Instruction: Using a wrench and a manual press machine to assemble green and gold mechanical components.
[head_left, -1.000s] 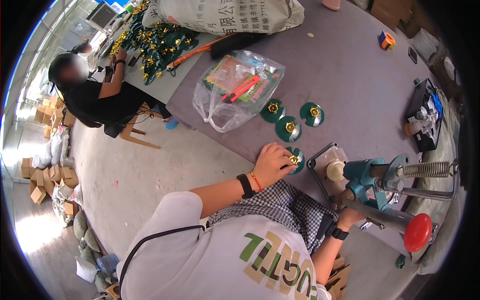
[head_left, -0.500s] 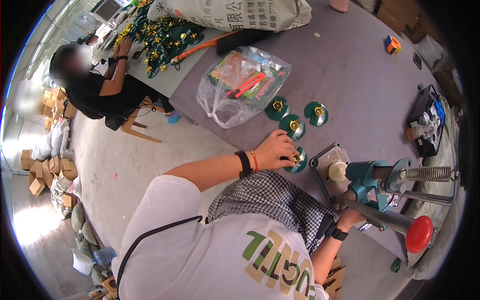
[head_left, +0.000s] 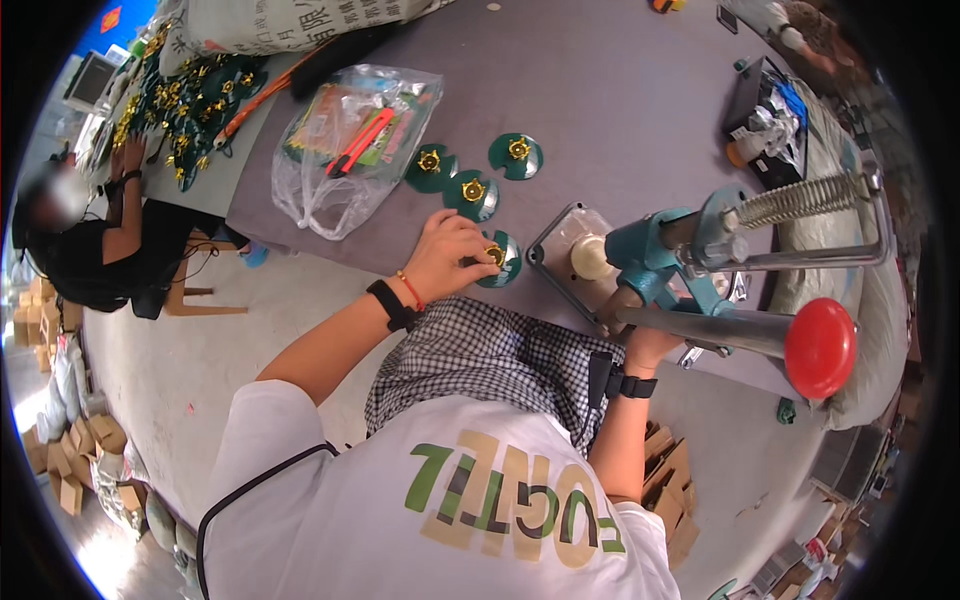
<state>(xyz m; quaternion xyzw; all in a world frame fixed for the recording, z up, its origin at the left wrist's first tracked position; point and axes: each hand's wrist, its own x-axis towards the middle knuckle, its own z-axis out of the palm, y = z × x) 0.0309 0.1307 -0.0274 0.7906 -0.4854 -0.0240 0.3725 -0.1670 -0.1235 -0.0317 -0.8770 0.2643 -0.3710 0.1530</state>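
My left hand (head_left: 452,255) is at the near edge of the table, its fingers closed on the gold star-shaped centre of a green disc (head_left: 508,262). Just beyond it lie more such discs, one closest (head_left: 474,205), one to its left (head_left: 437,182) and one farther right (head_left: 520,170). Right of my left hand stands a teal hand press (head_left: 640,250) with a coil spring and a lever ending in a red knob (head_left: 820,348). My right hand (head_left: 652,345) is beneath that lever, its fingers largely hidden by the press. A cream round block (head_left: 592,257) sits on the press's base plate.
A clear plastic bag (head_left: 330,190) holds packets, with a red cutter (head_left: 362,142) on top. At the right stands a black box (head_left: 758,125) of wrappings. A printed sack (head_left: 270,25) lies far left. Another person (head_left: 95,235) sits at a table heaped with gold-and-green pieces.
The view has shifted, so the table and press appear farther left and higher. My left hand stays at the same disc, and my right hand remains under the lever.
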